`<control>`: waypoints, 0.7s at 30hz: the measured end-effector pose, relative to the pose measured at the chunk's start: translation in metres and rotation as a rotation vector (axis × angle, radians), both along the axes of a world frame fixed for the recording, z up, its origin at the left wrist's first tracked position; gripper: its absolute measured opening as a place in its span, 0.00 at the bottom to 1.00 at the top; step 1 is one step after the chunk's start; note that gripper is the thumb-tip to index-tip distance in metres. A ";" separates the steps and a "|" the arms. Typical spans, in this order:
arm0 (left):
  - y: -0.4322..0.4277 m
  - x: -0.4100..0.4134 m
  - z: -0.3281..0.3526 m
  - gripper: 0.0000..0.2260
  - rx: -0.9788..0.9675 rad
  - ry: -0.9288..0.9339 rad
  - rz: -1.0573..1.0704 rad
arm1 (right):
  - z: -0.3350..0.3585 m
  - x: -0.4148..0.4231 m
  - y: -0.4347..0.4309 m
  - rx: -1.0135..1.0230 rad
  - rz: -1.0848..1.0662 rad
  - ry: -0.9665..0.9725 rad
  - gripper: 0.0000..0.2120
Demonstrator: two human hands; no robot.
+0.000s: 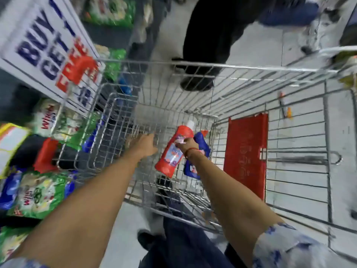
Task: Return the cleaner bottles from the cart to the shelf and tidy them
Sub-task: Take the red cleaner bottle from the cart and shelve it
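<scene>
I look down into a wire shopping cart. A red cleaner bottle with a white cap lies tilted inside it, near the right side of the basket. A blue cleaner bottle lies beside it, partly hidden under my wrist. My right hand is closed around the red bottle's middle. My left hand reaches into the cart to the left of the red bottle, fingers extended and holding nothing.
Shelves on the left hold green detergent bags and a white "BUY GET FREE" sign. A red child-seat flap hangs at the cart's right. Another person's dark legs and shoe stand just beyond the cart's far end.
</scene>
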State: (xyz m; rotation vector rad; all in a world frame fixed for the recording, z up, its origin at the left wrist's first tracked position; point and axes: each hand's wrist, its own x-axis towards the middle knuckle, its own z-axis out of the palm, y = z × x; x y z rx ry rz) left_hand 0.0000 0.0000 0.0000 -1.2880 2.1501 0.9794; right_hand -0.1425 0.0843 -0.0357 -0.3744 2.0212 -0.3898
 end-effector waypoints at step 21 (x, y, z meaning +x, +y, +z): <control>0.015 -0.012 -0.095 0.32 0.411 0.134 0.208 | -0.039 0.029 0.010 -0.187 -0.609 -0.480 0.12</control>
